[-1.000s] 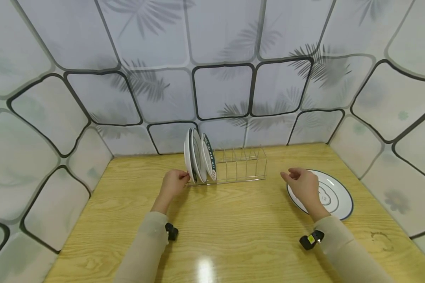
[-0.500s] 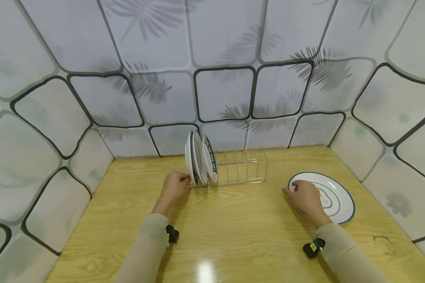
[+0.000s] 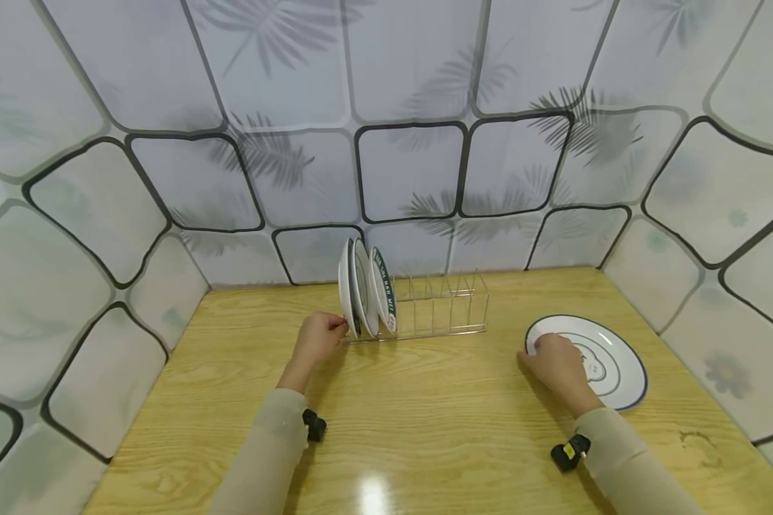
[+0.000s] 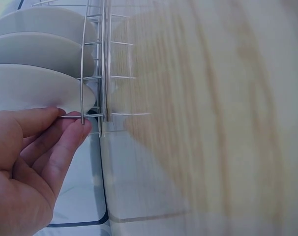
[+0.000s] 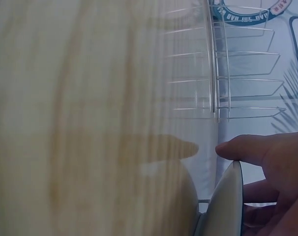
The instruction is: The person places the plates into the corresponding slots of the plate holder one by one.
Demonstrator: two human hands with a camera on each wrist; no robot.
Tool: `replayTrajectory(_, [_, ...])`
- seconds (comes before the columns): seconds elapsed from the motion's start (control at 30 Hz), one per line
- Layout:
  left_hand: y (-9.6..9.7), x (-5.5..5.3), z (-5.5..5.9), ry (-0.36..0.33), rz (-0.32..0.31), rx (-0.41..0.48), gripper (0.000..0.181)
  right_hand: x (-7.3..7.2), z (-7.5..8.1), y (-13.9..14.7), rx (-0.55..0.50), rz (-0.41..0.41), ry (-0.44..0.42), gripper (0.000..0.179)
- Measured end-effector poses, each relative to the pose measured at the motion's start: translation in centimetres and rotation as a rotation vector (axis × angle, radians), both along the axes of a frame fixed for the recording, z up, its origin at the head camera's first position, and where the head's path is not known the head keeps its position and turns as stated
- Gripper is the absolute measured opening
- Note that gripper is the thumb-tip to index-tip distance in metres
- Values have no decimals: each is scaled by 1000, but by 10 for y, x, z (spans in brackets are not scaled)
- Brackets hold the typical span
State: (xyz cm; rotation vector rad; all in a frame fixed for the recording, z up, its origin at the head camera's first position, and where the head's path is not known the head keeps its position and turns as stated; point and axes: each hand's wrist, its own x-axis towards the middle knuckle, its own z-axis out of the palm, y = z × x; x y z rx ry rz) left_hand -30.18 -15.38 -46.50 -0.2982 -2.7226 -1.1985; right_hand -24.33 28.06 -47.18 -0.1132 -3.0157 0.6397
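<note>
Plate [image 3: 610, 363] lies flat on the surface [image 3: 425, 408]; I have my right hand [image 3: 557, 363] spread at its left rim, thumb apart; my left hand [image 3: 315, 336] pinches the wire rack [image 3: 443, 333] holding three standing dishes [image 3: 363, 290].

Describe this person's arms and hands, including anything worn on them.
The left sleeve and right sleeve are long and plain beige. The left hand and right hand wear no gloves. The left wrist camera and right wrist camera are small and black, the latter with a yellow patch.
</note>
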Motion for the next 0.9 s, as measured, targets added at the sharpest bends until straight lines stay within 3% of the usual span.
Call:
replayTrajectory(0.2, [1,1,1,25,-2,-33,12,1,1,-3,35,15,25,45])
replayTrajectory(0.67, [0,2,3,28,-8,-52,13,3,3,-8,123,0,-31,34])
replayTrajectory(0.9, [-1,2,3,8,-3,-33,12,5,6,-13,140,7,33,33])
